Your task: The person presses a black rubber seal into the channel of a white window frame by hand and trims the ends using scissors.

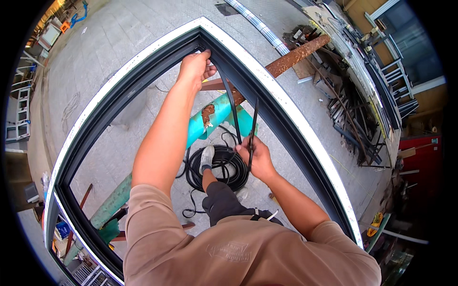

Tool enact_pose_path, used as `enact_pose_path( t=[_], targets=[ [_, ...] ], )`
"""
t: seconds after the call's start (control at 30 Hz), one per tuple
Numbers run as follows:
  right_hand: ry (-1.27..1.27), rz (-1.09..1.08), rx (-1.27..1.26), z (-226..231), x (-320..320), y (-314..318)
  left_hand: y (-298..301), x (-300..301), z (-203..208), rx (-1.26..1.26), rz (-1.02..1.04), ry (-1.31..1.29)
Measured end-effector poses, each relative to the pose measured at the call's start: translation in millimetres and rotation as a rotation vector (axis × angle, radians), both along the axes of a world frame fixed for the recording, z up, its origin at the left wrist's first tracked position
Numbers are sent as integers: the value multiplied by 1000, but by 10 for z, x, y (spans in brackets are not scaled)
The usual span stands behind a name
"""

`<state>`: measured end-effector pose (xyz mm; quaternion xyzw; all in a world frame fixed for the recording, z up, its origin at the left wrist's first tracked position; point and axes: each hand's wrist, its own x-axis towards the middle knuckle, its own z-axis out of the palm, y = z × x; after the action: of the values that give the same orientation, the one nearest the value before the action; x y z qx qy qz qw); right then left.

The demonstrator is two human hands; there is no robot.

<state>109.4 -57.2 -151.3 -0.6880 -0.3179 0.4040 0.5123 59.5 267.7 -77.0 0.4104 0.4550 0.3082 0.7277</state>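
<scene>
Pinching a black strip [230,97] against the inner corner of a white-edged dark frame [291,131], the left hand [194,70] is at upper centre. Right of centre, the right hand [260,155] is closed around a slim dark tool [252,136] — whether it also grips the strip, I cannot tell. Seen through the frame's opening, a black coil [238,174] lies at lower centre, a pale shoe [207,156] overlapping it — and a green pipe [219,108] slants behind.

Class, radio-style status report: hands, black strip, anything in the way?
Left hand at frame corner; right hand gripping dark tool. Black strip running between them. Below: black coil by shoe, teal pipe.
</scene>
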Motion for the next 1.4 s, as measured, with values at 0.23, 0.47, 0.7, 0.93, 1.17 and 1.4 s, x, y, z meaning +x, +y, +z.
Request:
enact_pose_path(
  t=[0.23, 0.47, 0.7, 0.93, 1.17, 1.4],
  targets=[
    [-96, 106, -45, 740, -29, -798, 2, 3, 3, 6, -19, -8],
    [-58, 77, 50, 2092, 214, -397, 53, -75, -104, 2, -19, -34],
    [-290, 155, 121, 2326, 789, 301, 169, -33, -232, 24, -13, -20],
    [-115, 185, 259, 1914, 1054, 319, 205, -29, -291, 9, -3, -15],
    [-676, 159, 287, 1903, 975, 316, 248, -95, -307, 25, 29, 22],
    [-677, 133, 232, 1887, 982, 326, 127, -40, -217, 47, -17, 37]
  ],
)
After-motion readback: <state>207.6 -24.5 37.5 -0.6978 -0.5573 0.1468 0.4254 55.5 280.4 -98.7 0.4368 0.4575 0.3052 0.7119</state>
